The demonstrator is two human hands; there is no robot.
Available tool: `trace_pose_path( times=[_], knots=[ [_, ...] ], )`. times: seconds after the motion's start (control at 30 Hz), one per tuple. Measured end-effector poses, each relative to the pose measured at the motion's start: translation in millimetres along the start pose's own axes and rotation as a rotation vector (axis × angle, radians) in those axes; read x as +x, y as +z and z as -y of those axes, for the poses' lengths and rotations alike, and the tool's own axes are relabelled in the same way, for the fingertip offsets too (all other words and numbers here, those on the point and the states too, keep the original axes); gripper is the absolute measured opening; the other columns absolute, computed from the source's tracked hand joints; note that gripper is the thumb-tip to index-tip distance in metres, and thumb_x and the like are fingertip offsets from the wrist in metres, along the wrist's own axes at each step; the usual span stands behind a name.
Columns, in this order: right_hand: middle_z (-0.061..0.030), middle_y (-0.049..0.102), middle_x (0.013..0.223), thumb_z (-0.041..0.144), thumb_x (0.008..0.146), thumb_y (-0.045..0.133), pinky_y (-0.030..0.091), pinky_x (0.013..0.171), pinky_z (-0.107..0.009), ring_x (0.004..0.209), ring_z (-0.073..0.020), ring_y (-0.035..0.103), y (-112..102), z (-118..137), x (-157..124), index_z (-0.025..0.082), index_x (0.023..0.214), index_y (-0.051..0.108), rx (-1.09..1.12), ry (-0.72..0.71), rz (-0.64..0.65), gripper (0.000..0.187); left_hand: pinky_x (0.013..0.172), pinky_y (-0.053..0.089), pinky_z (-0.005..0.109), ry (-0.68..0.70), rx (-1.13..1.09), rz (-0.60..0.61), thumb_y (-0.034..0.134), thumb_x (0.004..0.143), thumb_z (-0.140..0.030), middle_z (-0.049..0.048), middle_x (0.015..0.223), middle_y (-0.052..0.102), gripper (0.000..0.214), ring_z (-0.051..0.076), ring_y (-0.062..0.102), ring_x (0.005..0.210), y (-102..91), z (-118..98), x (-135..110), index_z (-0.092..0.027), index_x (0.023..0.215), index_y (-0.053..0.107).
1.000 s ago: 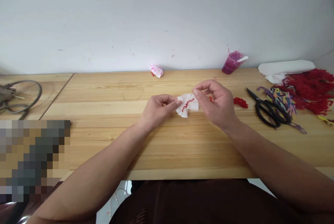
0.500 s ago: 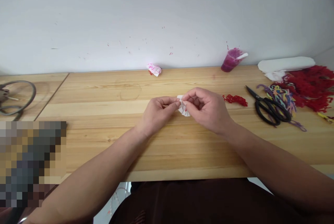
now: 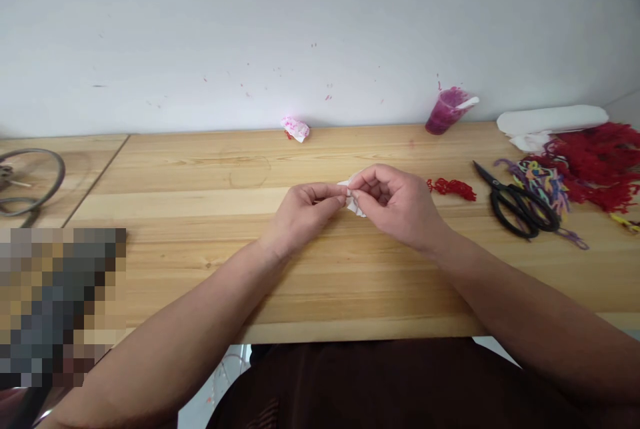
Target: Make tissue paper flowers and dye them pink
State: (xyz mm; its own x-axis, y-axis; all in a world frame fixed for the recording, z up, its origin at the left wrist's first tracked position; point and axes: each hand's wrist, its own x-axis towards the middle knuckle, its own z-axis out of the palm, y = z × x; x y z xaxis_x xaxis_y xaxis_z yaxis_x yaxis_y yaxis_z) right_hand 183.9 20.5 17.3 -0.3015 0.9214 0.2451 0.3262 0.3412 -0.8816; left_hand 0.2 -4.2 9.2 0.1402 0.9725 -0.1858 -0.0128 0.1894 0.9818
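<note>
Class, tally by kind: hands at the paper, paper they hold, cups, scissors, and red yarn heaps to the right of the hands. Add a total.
Hands: 2 (left hand, right hand)
Held paper: 1 (white paper)
Cups: 1 (purple-stained cup)
Scissors: 1 (black scissors)
Red yarn heaps: 2 (small heap, large heap)
Total: 7

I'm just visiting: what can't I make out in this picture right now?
All in the head view:
- Most of the white paper: hidden by the left hand and right hand.
- The rest of the gray cable: cut off by the left edge.
- Part of the multicolored yarn: covered by the black scissors.
- Lower left: masked by a pixelated patch.
</note>
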Motion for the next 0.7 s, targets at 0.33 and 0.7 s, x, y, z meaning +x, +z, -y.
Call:
trace_pose_path(
  times=[0.33,0.7],
  knots=[
    [-0.0009,0.072,0.077,0.017,0.082,0.072,0.05,0.056,-0.024,0.061,-0.0108,0.062,0.1,-2.7,0.4,0.018,0.088,0.068,0.045,0.026,0.019,0.007,0.09,0.051,0.033,-0.011,0.014,0.001,0.075,0.081,-0.032,0.0052,0.095,0.083,0.023,0.022,0.072,0.093,0.2,-0.6,0.0,-0.019,0.097,0.085],
    [-0.0007,0.07,0.077,0.018,0.08,0.072,0.05,0.056,-0.024,0.062,-0.0109,0.061,-1.5,-2.5,1.0,0.019,0.087,0.068,0.065,0.054,0.032,0.008,0.09,0.053,0.033,-0.013,0.013,0.0,0.076,0.081,-0.034,0.0059,0.096,0.082,0.023,0.022,0.073,0.093,0.2,-1.2,-0.5,-0.019,0.096,0.084]
  ],
)
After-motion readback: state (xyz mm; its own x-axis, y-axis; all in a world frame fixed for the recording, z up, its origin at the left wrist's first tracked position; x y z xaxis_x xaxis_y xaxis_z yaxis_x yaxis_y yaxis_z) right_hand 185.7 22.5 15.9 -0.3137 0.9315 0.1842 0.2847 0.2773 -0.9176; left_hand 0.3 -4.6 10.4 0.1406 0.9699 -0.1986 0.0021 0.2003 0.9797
